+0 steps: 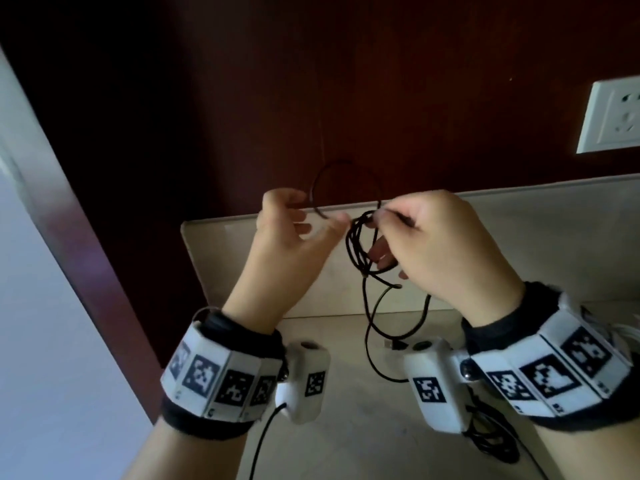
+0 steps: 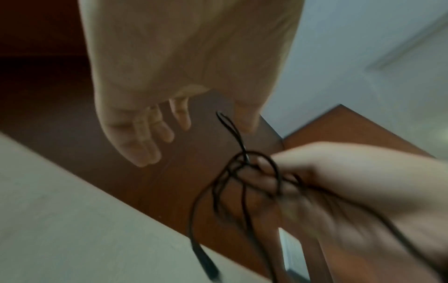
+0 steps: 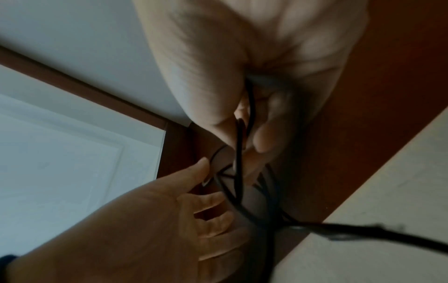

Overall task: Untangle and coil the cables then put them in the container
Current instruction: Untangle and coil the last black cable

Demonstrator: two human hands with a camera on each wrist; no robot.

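1. Head view shows me the black cable [image 1: 360, 247] held up in the air between both hands, above the pale counter [image 1: 346, 427] and in front of the dark wood panel [image 1: 311, 81]; part of it is gathered into several small loops, and one arc stands up above the hands
2. From the loops a loose tail hangs down, and what I take for its plug end [image 1: 394, 345] lies near the counter, so I judge the coiling only partly done
3. No container shows in any view, so I reckon the stowing step is wholly left; a second dark bundle [image 1: 491, 441] lies low at the right, but I cannot tell if it belongs to the task
4. My right hand [image 1: 440, 244] is raised, back toward the head camera, thumb and fingers curled and pinching the gathered loops at their top; the right wrist view confirms strands running out between thumb and fingers
5. My left hand [image 1: 294, 233] is raised just beside it, palm turned inward; thumb and forefinger seem to nip the standing arc, the other fingers loosely spread, though blur makes that contact uncertain
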